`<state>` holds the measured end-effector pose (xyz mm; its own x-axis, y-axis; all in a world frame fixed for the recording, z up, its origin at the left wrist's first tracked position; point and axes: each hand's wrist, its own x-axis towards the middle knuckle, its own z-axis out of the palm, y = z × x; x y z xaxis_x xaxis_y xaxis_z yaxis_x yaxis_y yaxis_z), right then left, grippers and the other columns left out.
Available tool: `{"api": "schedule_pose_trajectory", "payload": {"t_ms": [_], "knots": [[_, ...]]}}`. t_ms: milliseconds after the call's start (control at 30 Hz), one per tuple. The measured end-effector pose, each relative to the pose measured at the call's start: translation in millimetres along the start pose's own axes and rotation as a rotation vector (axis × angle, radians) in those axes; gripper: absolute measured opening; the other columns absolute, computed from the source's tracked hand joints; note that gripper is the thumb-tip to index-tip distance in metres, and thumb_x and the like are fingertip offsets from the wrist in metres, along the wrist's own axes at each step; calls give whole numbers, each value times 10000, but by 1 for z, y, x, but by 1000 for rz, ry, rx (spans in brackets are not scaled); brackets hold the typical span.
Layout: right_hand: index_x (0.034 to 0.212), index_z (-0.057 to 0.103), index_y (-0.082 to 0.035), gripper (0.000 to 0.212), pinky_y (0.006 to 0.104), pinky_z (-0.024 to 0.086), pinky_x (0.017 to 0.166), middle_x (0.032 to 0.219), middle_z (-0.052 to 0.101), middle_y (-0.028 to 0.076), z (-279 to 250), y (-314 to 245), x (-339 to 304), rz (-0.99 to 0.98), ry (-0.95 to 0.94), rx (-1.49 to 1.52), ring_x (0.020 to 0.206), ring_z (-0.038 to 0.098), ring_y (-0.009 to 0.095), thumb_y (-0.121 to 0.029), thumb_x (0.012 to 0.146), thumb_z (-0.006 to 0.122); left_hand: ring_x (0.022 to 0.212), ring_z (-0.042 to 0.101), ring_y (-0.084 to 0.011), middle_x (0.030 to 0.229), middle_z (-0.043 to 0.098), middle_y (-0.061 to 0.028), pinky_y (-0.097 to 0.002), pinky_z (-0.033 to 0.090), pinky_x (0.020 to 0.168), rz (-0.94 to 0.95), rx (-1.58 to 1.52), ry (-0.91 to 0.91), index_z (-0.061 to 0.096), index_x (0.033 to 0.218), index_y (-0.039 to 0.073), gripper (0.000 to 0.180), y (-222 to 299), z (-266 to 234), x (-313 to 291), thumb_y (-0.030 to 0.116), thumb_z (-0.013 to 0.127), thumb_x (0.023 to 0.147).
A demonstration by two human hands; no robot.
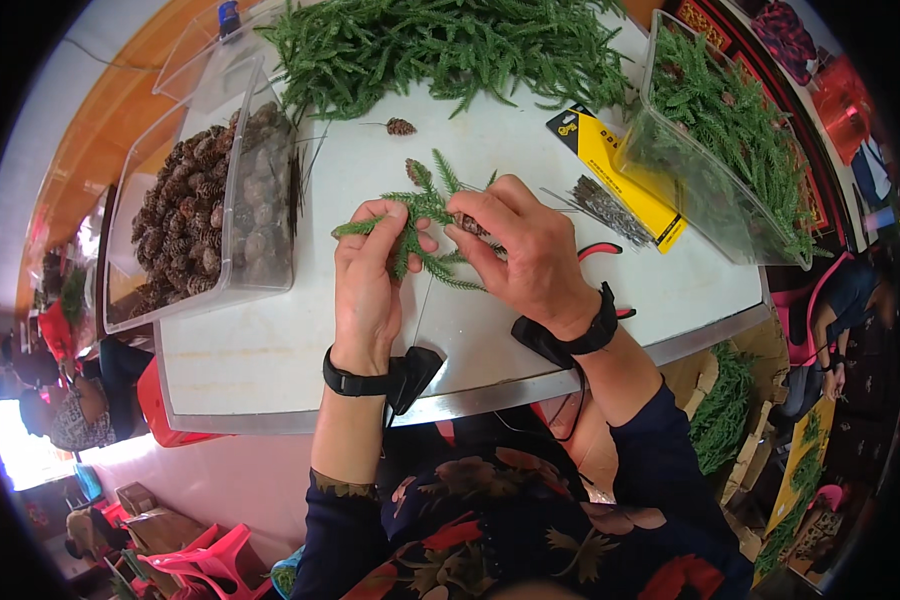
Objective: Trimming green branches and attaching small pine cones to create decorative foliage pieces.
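Note:
My left hand (368, 275) is closed on an artificial green pine sprig (438, 268), pinching its stems between thumb and fingers over the white table. A small brown pine cone (418, 175) shows among the sprig's upper tips. Close beside it, my right hand (532, 245) is closed, thumb and fingertips pinching a second pine cone (470, 224) against the sprig; the fingers partly cover this cone. Pliers with red and black handles (600, 250) lie partly hidden behind my right hand. Farther back, a loose pine cone (400, 127) with a wire stem rests on the table.
A clear bin of pine cones (185, 215) stands at the left. Green sprigs (450, 50) are heaped at the back. At the right are a clear bin of greenery (730, 130), a yellow and black package (610, 165) and thin dark wires (610, 208). The table edge (470, 395) is near me.

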<state>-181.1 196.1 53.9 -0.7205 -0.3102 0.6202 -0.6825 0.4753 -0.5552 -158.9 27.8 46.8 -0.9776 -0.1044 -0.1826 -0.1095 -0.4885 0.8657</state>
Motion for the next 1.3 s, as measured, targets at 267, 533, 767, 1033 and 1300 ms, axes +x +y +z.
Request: {"api": "schedule_pose_trajectory", "payload": {"t_ms": [267, 533, 767, 1033, 1300], "knots": [[1008, 660, -105, 301, 289, 465, 510, 805, 551, 46, 4, 1, -2, -22, 33, -51, 608, 592, 179, -20, 730, 741, 717, 623, -141, 874, 651, -105, -226, 425, 584, -24, 55, -3, 576, 988, 12, 149, 2, 1, -1, 150, 555, 935], [1008, 670, -93, 318, 282, 475, 520, 777, 571, 39, 9, -4, -7, 33, 87, -66, 596, 593, 173, -15, 711, 755, 703, 612, -133, 873, 663, -106, -225, 423, 581, -12, 53, 32, 608, 1056, -34, 225, -2, 2, -3, 141, 592, 915], [1017, 669, -77, 313, 287, 481, 528, 753, 582, 54, 11, -6, -9, 68, 117, -53, 601, 601, 185, -12, 721, 748, 679, 585, -117, 808, 658, -85, -218, 397, 571, 35, 130, -1, 654, 995, -49, 200, -7, 11, -7, 122, 614, 899], [1033, 653, -54, 307, 252, 468, 523, 751, 578, 59, 9, -5, -4, 52, 81, 72, 581, 588, 155, -8, 741, 736, 671, 559, -110, 753, 640, -62, -222, 391, 590, 109, 126, 28, 664, 966, -51, 176, -4, 8, -6, 99, 609, 892], [1004, 614, -31, 265, 223, 430, 504, 756, 573, 51, 15, -8, -8, 107, 41, 391, 552, 548, 108, 17, 766, 720, 702, 520, -101, 757, 605, -48, -228, 382, 649, 226, 109, 42, 660, 909, -44, 154, 0, 9, -9, 91, 589, 896]]}}
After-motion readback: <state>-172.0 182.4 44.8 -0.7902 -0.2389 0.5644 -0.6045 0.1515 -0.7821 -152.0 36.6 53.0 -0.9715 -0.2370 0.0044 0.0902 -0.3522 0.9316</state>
